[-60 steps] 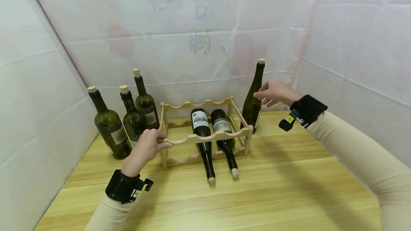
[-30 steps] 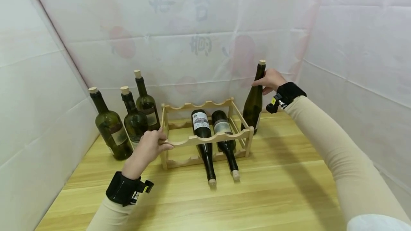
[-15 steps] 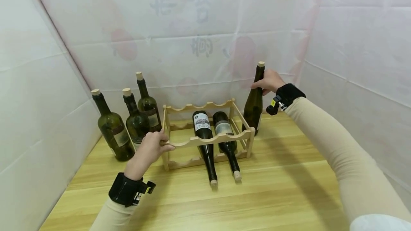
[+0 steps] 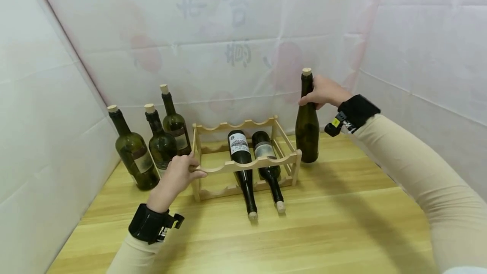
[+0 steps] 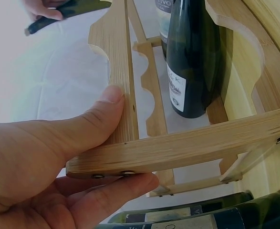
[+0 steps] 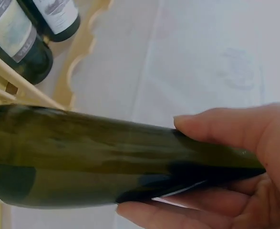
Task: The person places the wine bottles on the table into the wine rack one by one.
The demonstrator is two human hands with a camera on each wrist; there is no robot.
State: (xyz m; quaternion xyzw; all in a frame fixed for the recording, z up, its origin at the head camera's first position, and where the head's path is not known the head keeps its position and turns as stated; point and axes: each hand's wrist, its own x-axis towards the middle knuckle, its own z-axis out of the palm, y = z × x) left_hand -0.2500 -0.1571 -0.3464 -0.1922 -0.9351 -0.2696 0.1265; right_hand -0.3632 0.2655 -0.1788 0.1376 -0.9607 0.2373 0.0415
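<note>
My right hand (image 4: 326,91) grips a corked green wine bottle (image 4: 307,132) by its neck, just right of the rack. The bottle is upright; whether its base touches the table I cannot tell. In the right wrist view, thumb and fingers lie on opposite sides of the glass. My left hand (image 4: 176,176) pinches the front left corner of the wooden wine rack (image 4: 237,165), thumb on top and fingers below in the left wrist view. Two bottles lie in the rack with necks to the front: a white-labelled bottle (image 4: 240,145) and a grey-labelled bottle (image 4: 263,149).
Left of the rack stand three corked bottles: one at far left (image 4: 135,153), one in the middle (image 4: 161,143), one behind (image 4: 175,126). White sheeting (image 4: 243,75) closes the back and sides of the wooden table (image 4: 323,223).
My right hand has reached the bottle's neck, taken hold, and brought the bottle slightly right, away from the rack's side. My left hand has stayed on the rack corner.
</note>
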